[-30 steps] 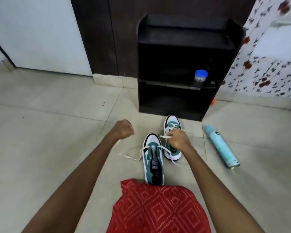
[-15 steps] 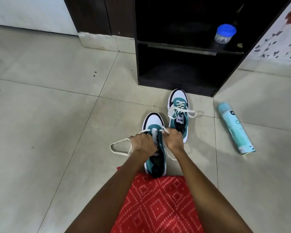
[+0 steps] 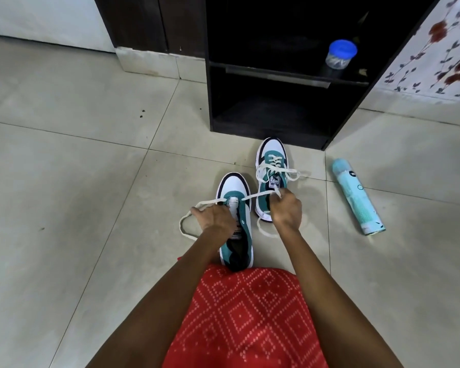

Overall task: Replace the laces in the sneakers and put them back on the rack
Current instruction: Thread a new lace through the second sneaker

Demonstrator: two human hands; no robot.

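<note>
A person's two hands pull a cream lace (image 3: 258, 194) taut across the nearer sneaker (image 3: 235, 224), a teal, white and black shoe standing toe-away on the floor at the centre of the frame. The left hand (image 3: 215, 221) is closed around the lace on the shoe's left side, where the slack falls in a loop onto the tiles; the right hand (image 3: 286, 208) pinches the other end, drawn up and to the right. Only the lowest eyelets near the toe appear threaded, and the grey tongue shows bare above them.

The second sneaker (image 3: 271, 166), of the same colours, stands just beyond and to the right, its lace threaded up the front and its loose ends spread to either side; the right hand covers its heel. It sits just in front of the black shoe rack (image 3: 215, 102) at upper centre, whose lower compartment is dark, while the shelf above holds a small clear jar with a blue lid (image 3: 340, 55).

A pale turquoise spray can (image 3: 357, 197) lies on its side on the floor at right. The floor (image 3: 77, 181) is large beige tiles with thin dark joints. A dark wooden panel (image 3: 133, 22) fills the upper left, and a white fabric with a red floral print (image 3: 441, 49) hangs at upper right. A red garment with a white diamond pattern (image 3: 245, 320) fills the bottom centre between the forearms.
</note>
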